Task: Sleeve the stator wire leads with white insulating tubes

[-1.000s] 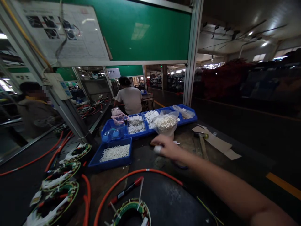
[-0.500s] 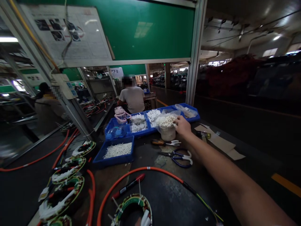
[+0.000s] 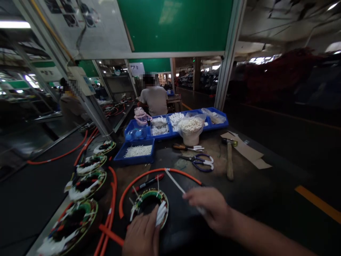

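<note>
A round wound stator coil point(image 3: 149, 208), green and yellow with white sleeves, lies on the dark bench in front of me. My left hand point(image 3: 142, 234) rests on its near edge, fingers pressed down against the white sleeves. My right hand point(image 3: 209, 209) hovers just right of the coil, pinched on a thin white tube point(image 3: 174, 181) that slants up and left over the coil. A tub of small white pieces point(image 3: 191, 129) in a clear bag stands farther back.
Blue trays point(image 3: 137, 154) of white tubes line the back of the bench. Scissors point(image 3: 199, 161), pliers point(image 3: 186, 147), a hammer point(image 3: 229, 156), a red marker point(image 3: 147, 183) and an orange cable loop point(image 3: 149, 176) lie between. More stator coils point(image 3: 87, 177) sit left. People work behind.
My right hand has drawn back from the tub of white pieces to beside the coil, now holding a white tube. My left hand has come into view on the coil. The view has tilted down.
</note>
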A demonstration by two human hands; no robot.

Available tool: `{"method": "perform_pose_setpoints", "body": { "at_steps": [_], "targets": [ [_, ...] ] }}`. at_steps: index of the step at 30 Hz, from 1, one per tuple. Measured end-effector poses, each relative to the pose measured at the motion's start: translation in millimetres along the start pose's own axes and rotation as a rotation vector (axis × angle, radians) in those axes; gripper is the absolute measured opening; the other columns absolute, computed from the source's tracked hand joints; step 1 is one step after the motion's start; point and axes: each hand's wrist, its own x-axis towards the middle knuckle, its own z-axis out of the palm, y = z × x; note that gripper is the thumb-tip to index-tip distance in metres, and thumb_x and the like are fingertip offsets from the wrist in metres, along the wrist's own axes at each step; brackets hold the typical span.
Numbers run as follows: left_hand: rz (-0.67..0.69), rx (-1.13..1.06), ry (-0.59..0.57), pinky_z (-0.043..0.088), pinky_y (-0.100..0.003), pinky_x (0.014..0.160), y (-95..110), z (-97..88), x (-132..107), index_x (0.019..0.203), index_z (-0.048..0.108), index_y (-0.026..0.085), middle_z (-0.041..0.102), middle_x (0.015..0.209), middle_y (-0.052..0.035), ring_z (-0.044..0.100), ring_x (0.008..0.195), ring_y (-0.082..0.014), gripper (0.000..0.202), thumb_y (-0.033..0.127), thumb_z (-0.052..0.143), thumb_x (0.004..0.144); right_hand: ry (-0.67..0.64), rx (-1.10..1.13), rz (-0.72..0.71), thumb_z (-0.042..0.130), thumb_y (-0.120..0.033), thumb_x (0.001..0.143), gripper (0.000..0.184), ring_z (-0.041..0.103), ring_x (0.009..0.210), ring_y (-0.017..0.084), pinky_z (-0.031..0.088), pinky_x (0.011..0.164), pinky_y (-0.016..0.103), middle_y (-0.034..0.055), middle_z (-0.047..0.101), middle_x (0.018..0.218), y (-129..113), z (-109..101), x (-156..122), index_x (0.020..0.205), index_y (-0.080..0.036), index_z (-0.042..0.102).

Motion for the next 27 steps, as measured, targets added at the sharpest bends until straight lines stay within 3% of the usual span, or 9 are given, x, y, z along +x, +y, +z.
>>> {"method": "perform_pose_setpoints", "body": {
  "at_steps": [2, 5, 17, 23, 27],
  "targets": [
    [-0.043, -0.038, -0.023, 0.045, -0.037, 0.081, 8, -5.9, 2, 0.122, 0.05, 0.016, 0.067, 0.092, -0.006, 0.06, 0.084, -0.0202, 0.032, 0.02, 0.038, 0.093, -0.047, 0.016, -0.016, 0.037, -0.016, 0.091, 0.027, 0.061, 0.105, 0.014, 0.05, 0.088, 0.025, 0.0096, 0.068, 0.108, -28, 12, -34, 0.116, -0.02, 0.047],
    [-0.096, -0.097, -0.068, 0.045, -0.04, 0.083, 15, -10.8, 5, 0.121, 0.05, 0.015, 0.066, 0.091, -0.0063, 0.058, 0.083, -0.0204, 0.032, 0.018, 0.039, 0.092, -0.037, 0.013, 0.008, 0.033, -0.023, 0.095, 0.025, 0.063, 0.102, 0.014, 0.051, 0.086, 0.022, 0.0103, 0.071, 0.099, -48, 21, -64, 0.117, -0.019, 0.044],
    [-0.13, -0.108, -0.101, 0.046, -0.042, 0.082, 18, -14.4, 7, 0.121, 0.051, 0.016, 0.063, 0.086, -0.0062, 0.056, 0.082, -0.021, 0.032, 0.02, 0.042, 0.091, -0.1, 0.072, -0.002, 0.03, -0.027, 0.096, 0.029, 0.065, 0.1, 0.014, 0.053, 0.085, 0.021, 0.0089, 0.072, 0.096, -54, 30, -99, 0.118, -0.017, 0.048],
    [-0.143, -0.066, -0.151, 0.046, -0.041, 0.083, 18, -15.5, 7, 0.12, 0.051, 0.016, 0.063, 0.086, -0.0057, 0.058, 0.083, -0.0211, 0.031, 0.021, 0.042, 0.091, -0.159, 0.079, 0.066, 0.035, -0.023, 0.094, 0.037, 0.062, 0.105, 0.016, 0.054, 0.085, 0.026, 0.0076, 0.069, 0.105, -53, 28, -95, 0.13, -0.026, 0.037],
    [-0.128, -0.05, -0.119, 0.047, -0.041, 0.083, 18, -15.3, 8, 0.124, 0.047, 0.016, 0.066, 0.091, -0.0069, 0.06, 0.085, -0.0215, 0.034, 0.021, 0.04, 0.092, -0.15, 0.089, 0.104, 0.039, -0.008, 0.085, 0.039, 0.059, 0.109, 0.016, 0.05, 0.088, 0.028, 0.0102, 0.065, 0.114, -44, 46, -67, 0.12, -0.022, 0.047]
  ]
}}
